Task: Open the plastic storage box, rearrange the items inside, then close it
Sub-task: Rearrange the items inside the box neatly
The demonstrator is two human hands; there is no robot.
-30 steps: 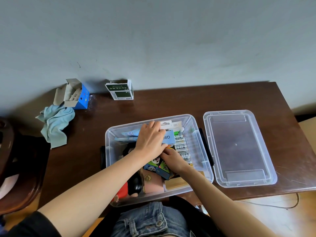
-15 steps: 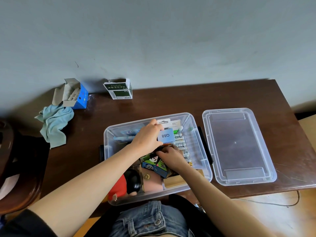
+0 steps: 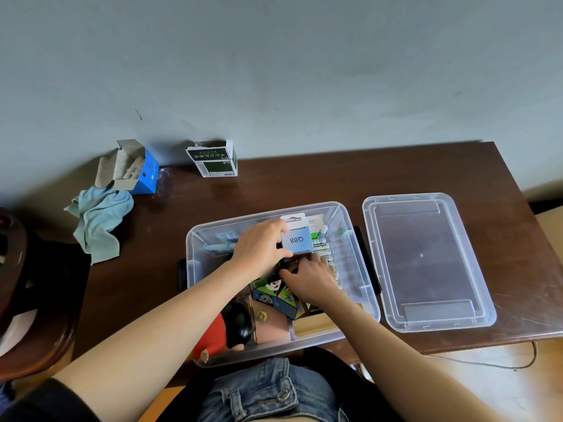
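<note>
Against a plain grey-blue wall stands the dark wooden table (image 3: 335, 184) you are seated at. Your clear plastic storage box (image 3: 359, 287) sits open at the near edge, its lid (image 3: 426, 263) lying flat just beside it on the right, apart from the box. Your left hand (image 3: 262, 248) is inside the box, fingers curled round a small pale-blue packet marked Q88 (image 3: 297, 240), held up over the contents. Your right hand (image 3: 310, 278) is lower, fingers bent down among the items; I cannot tell whether it grips anything. Around your hands lie panda-printed boxes (image 3: 274, 292), a row of batteries (image 3: 323, 251) along the right wall, and a red-and-black figure (image 3: 231, 330) at the near end. At the table's far left sit an open blue carton (image 3: 143, 169), a green-and-white carton (image 3: 213, 159) and a crumpled teal cloth (image 3: 97, 220).
</note>
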